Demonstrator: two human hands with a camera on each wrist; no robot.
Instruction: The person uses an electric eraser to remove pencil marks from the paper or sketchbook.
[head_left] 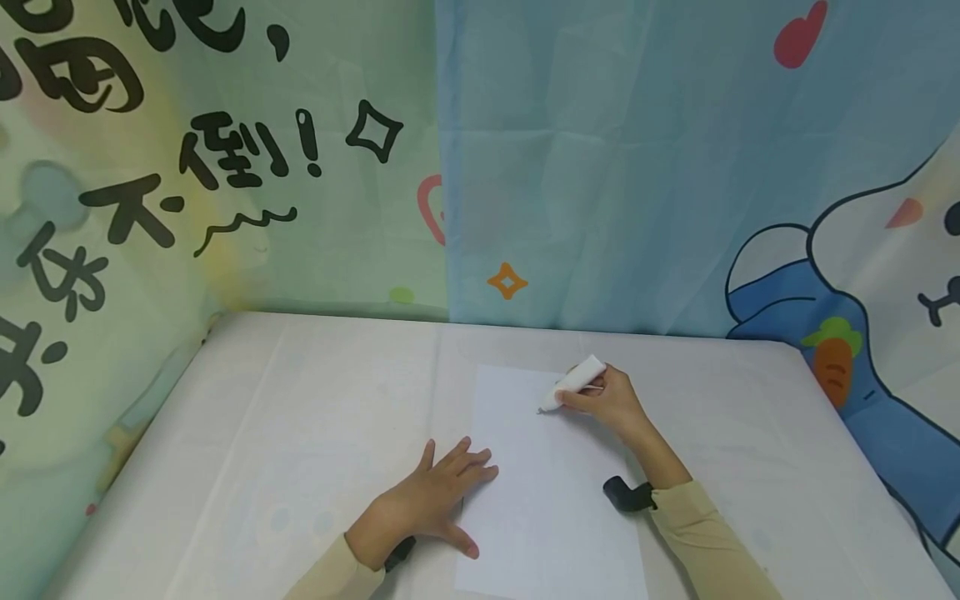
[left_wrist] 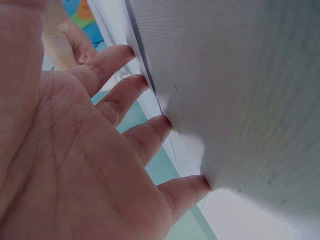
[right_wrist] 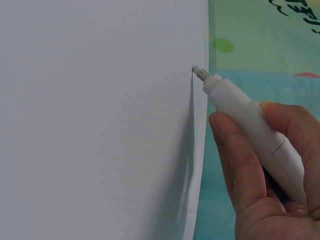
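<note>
A sheet of white paper (head_left: 547, 517) lies on the white-covered table. My right hand (head_left: 609, 402) pinches a thick white pen-shaped tool (right_wrist: 250, 115) between thumb and fingers, above the paper's upper part. The tool tapers to a narrow metal tip that points down and left in the head view; the tip is at or very near the paper, and I cannot tell if it touches. My left hand (head_left: 431, 496) is spread by the paper's left edge, its fingertips resting on the surface there. In the left wrist view its fingers (left_wrist: 147, 137) are apart and hold nothing.
The white tablecloth (head_left: 300, 417) extends around the sheet. Behind it hang a green printed cloth (head_left: 360, 233) with black characters and a blue one (head_left: 600, 208) with a cartoon rabbit. A black wrist-worn device (head_left: 626, 495) sits at the right cuff.
</note>
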